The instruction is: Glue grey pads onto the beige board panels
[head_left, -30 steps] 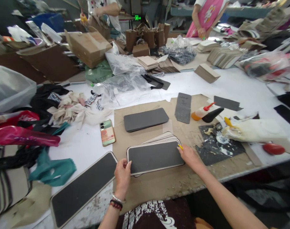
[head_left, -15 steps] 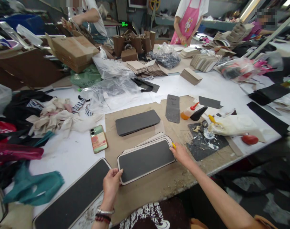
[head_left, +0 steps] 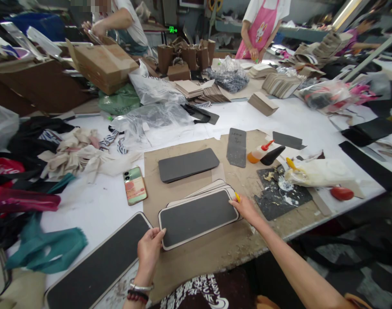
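Note:
A dark grey rounded panel with a cream border [head_left: 197, 219] lies on top of a fanned stack of similar cream-edged pieces [head_left: 208, 187]. At its left end, my left hand [head_left: 150, 245] pinches the edge, thumb on top. My right hand [head_left: 244, 208] grips the opposite end between thumb and fingers. A small yellow thing [head_left: 237, 197] sticks out from the right hand; its kind is hidden. Behind the stack rests a stack of plain dark grey pieces [head_left: 188, 165]. Another long bordered panel [head_left: 99, 262] lies to the left of my left hand.
Brown board [head_left: 183, 274] covers the white table here. On the right are an orange glue bottle [head_left: 257, 153], a black cone-shaped nozzle [head_left: 273, 155], a glue-smeared dark sheet [head_left: 269, 201] and a white bag [head_left: 324, 170]. A phone [head_left: 135, 186] and fabric scraps lie left. Two co-workers stand across the table.
The camera view has shifted slightly, moving the background a little to the right. Both hands keep their hold on the bordered panel, which has hardly moved.

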Demonstrator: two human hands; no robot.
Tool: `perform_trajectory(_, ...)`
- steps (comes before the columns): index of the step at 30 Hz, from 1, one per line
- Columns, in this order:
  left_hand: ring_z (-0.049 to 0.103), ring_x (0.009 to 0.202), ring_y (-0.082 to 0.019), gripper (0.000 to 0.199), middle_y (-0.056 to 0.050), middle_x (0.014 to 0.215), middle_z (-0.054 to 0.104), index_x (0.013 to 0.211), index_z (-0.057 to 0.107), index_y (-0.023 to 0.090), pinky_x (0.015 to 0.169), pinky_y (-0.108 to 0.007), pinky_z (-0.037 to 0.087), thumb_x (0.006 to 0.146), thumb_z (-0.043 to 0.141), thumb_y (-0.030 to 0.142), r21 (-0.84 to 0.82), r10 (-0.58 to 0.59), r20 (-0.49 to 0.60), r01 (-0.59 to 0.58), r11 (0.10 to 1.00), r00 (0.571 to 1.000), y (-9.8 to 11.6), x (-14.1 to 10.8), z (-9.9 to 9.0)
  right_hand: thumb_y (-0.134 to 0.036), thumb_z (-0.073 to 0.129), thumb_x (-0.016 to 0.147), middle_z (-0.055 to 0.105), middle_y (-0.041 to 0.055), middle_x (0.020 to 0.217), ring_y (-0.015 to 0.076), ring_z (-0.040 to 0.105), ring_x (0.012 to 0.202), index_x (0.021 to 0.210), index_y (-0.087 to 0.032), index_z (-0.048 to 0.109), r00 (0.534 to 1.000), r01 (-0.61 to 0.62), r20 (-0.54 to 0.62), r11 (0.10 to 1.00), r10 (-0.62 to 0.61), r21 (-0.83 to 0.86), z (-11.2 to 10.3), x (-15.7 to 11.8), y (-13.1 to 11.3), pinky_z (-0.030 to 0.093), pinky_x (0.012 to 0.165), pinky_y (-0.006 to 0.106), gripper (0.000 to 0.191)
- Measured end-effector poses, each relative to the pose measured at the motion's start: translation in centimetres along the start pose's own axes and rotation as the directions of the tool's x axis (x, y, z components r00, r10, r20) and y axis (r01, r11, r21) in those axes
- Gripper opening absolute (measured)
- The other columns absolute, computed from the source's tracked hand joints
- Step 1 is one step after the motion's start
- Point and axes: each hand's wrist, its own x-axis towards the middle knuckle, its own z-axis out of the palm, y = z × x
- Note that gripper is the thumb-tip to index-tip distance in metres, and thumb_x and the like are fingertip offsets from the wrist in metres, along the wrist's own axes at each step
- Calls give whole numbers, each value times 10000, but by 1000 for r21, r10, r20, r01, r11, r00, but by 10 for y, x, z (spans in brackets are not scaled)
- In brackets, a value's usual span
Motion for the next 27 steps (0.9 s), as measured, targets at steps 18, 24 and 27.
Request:
perform_trajectory(18, 488, 515, -117, 385, -4, 553, 577, 645, 636, 137, 475, -222, 357, 517, 657, 499, -138, -18, 85, 29, 990, 996, 29, -21, -4, -517, 562, 621, 394, -44, 479, 103, 359, 469, 552, -205, 416, 987, -21, 157, 922, -43, 387, -9, -5, 1, 306, 467, 231, 351)
perform_trajectory(24, 509, 533, -127, 354, -16, 581, 609, 637, 637, 143, 494, -229, 371, 503, 687, 467, -159, -16, 92, 30, 987, 996, 26, -18, -2, -532, 578, 602, 390, -47, 488, 96, 353, 469, 560, -208, 395, 975, -66, 219, 880, -44, 471, -8, -7, -3, 301, 448, 224, 374)
perform_trajectory(27, 511, 527, -128, 372, -15, 572, 611, 633, 639, 143, 492, -230, 371, 476, 698, 474, -163, -31, 114, 50, 985, 993, 23, -16, -2, -529, 581, 586, 346, -67, 467, 81, 317, 449, 555, -207, 383, 961, -115, 276, 875, -22, 470, -11, -8, -4, 269, 430, 215, 379)
